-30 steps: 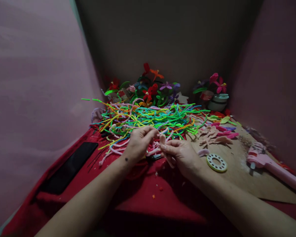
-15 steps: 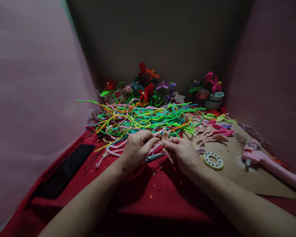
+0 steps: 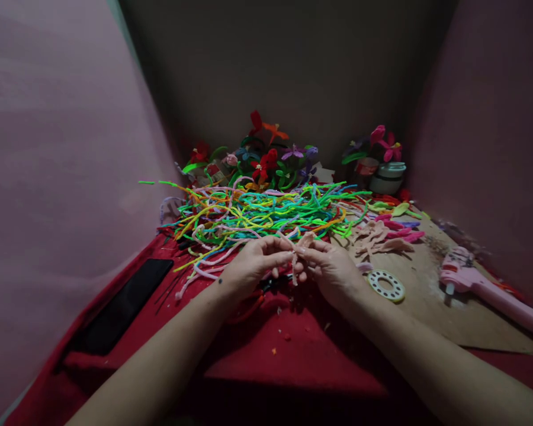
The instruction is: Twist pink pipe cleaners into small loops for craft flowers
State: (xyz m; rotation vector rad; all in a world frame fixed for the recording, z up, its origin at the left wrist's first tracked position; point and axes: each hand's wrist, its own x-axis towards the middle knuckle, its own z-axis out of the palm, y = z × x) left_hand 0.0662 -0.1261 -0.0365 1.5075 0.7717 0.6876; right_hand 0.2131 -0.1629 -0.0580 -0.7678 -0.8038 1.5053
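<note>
My left hand (image 3: 255, 265) and my right hand (image 3: 333, 269) meet over the front of the red cloth. Both pinch a beige pipe-cleaner piece (image 3: 308, 238) between thumb and fingers. Its upper part bends above my right fingers and a thin end hangs below the fingertips. Part of the piece is hidden by the fingers. Under my hands lies a pair of scissors (image 3: 273, 284) with red handles, partly covered by my left hand. A big tangle of coloured pipe cleaners (image 3: 266, 213) spreads just behind both hands.
A black phone (image 3: 124, 305) lies at left. On the cardboard (image 3: 430, 313) at right are beige petal pieces (image 3: 375, 236), a round disc with holes (image 3: 386, 286) and a pink glue gun (image 3: 475, 281). Pipe-cleaner flowers (image 3: 266, 165) and a lidded jar (image 3: 388, 177) stand behind.
My hands have drawn closer together, with left fingers now spread below the beige piece. The piece has turned, its upper part now leaning right. The scissors are more covered.
</note>
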